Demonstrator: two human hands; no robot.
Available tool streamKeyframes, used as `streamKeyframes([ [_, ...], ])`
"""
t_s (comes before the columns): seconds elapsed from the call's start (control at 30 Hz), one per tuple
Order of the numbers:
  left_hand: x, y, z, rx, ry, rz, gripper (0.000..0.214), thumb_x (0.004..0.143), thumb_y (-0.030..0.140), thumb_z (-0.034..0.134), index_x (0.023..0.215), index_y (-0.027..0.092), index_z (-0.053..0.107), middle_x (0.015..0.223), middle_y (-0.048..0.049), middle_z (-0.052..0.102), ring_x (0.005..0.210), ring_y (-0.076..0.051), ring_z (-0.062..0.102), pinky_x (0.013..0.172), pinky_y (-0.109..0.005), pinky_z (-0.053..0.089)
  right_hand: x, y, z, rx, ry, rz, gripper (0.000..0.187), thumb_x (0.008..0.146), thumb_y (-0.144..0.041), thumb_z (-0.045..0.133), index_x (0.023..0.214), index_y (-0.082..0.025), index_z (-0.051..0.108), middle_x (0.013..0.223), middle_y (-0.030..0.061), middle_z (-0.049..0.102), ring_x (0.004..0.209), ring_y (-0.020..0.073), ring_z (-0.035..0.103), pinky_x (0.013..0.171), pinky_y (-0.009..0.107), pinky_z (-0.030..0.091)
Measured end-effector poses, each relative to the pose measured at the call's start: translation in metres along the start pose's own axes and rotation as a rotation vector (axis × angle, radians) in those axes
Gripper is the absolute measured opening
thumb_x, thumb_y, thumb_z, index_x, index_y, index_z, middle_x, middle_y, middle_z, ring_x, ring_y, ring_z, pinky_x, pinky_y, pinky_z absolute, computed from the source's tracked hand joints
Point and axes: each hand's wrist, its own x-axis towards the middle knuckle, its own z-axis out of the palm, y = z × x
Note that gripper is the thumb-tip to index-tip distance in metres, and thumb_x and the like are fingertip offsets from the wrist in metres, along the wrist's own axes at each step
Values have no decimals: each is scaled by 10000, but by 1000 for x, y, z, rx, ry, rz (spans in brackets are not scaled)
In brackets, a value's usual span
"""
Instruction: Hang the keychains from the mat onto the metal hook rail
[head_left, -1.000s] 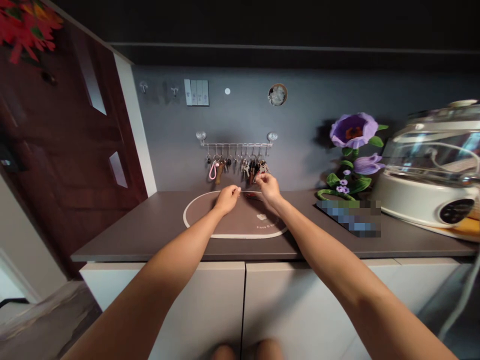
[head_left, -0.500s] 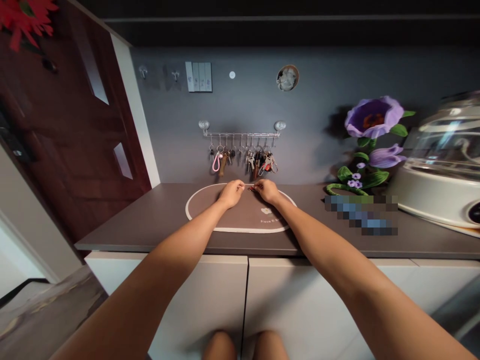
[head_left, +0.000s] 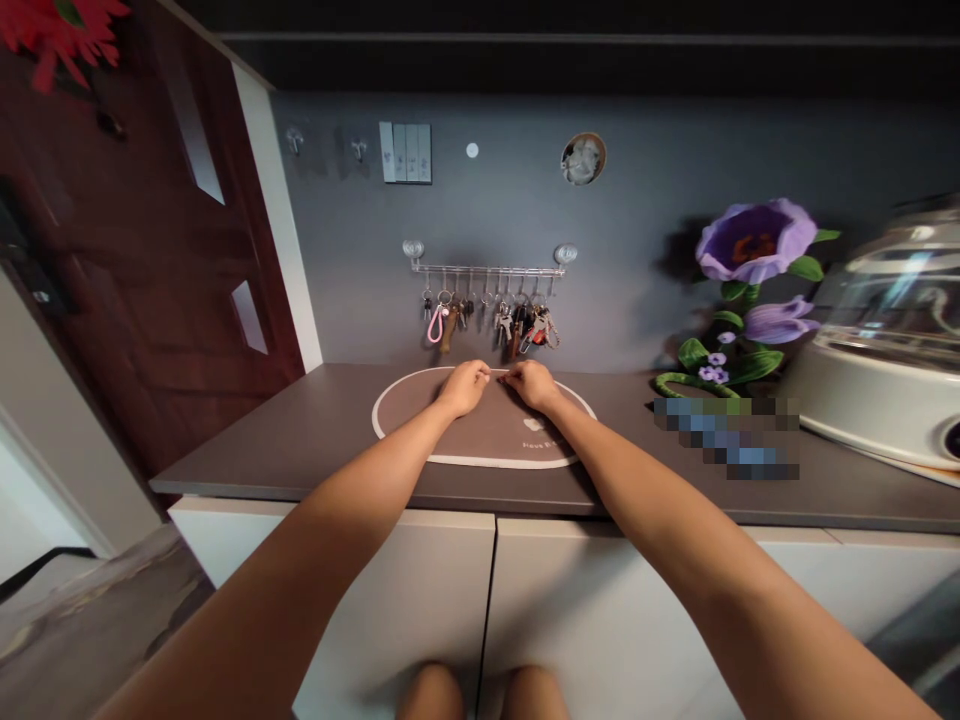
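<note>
- Head view: the left hand (head_left: 465,386) and the right hand (head_left: 533,383) met, knuckles up, over the far half of an oval brown mat (head_left: 480,445) with a pale border.
- The fingers of both hands were curled in narrow, thumb against fingertips. Between them they pinched a small item (head_left: 499,376) (too small and thin to identify).
- The item sat in the short gap between the two hands, just above the mat and below the hanging keys.
- The mat lay flat on the dark grey counter (head_left: 300,440), near its back edge. Faint lettering and a small pale mark showed by the right wrist.
- On the grey wall behind, a metal hook rail (head_left: 487,270) hung from two suction cups. It carried several bunches of keys (head_left: 525,325) and a pink loop (head_left: 434,327) towards its left end.
- Higher on the wall was a row of light switches (head_left: 406,153).
- To the right on the counter stood a purple artificial flower (head_left: 754,240), and beyond it a white appliance (head_left: 877,390) with a clear domed lid.
- A dark red door (head_left: 150,250) stood at the left.
- White cabinet doors (head_left: 420,590) ran under the counter.
</note>
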Motion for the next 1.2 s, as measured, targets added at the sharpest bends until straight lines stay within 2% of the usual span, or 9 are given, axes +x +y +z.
streamKeyframes([
  [0.17, -1, 3, -2, 9, 1, -8, 179, 783, 127, 435, 878, 126, 587, 785, -52, 613, 722, -124, 551, 749, -265, 439, -3, -5, -8, 113, 10, 9, 165, 756, -262, 531, 802, -183, 668, 837, 57, 660, 717, 136, 561, 634, 208, 364],
  [0.47, -1, 6, -4, -16, 30, -41, 175, 788, 131, 437, 889, 128, 580, 778, -49, 613, 698, -118, 561, 732, -259, 446, -8, -10, -19, 292, 75, 2, 141, 757, -215, 494, 733, -156, 620, 732, 35, 635, 640, 108, 518, 631, 202, 355],
  [0.77, -2, 5, -4, -32, 36, -30, 174, 796, 149, 434, 886, 127, 582, 811, -58, 624, 706, -121, 577, 731, -259, 453, -6, -7, -22, 488, 140, -15, 151, 763, -262, 464, 759, -156, 572, 714, 20, 606, 636, 112, 500, 639, 217, 370],
  [1.03, -2, 4, -2, -69, 34, -30, 169, 789, 147, 436, 876, 133, 580, 792, -50, 629, 680, -116, 575, 711, -257, 456, 1, 2, -16, 779, 197, -51, 231, 738, -378, 480, 764, -153, 525, 760, 17, 578, 716, 122, 511, 712, 253, 390],
  [1.2, -2, 6, -2, -108, 33, -20, 163, 789, 154, 436, 871, 131, 574, 765, -46, 621, 658, -111, 569, 682, -246, 458, 1, 0, -22, 985, 219, -31, 241, 718, -394, 505, 747, -155, 500, 734, 5, 552, 704, 107, 504, 729, 260, 406],
])
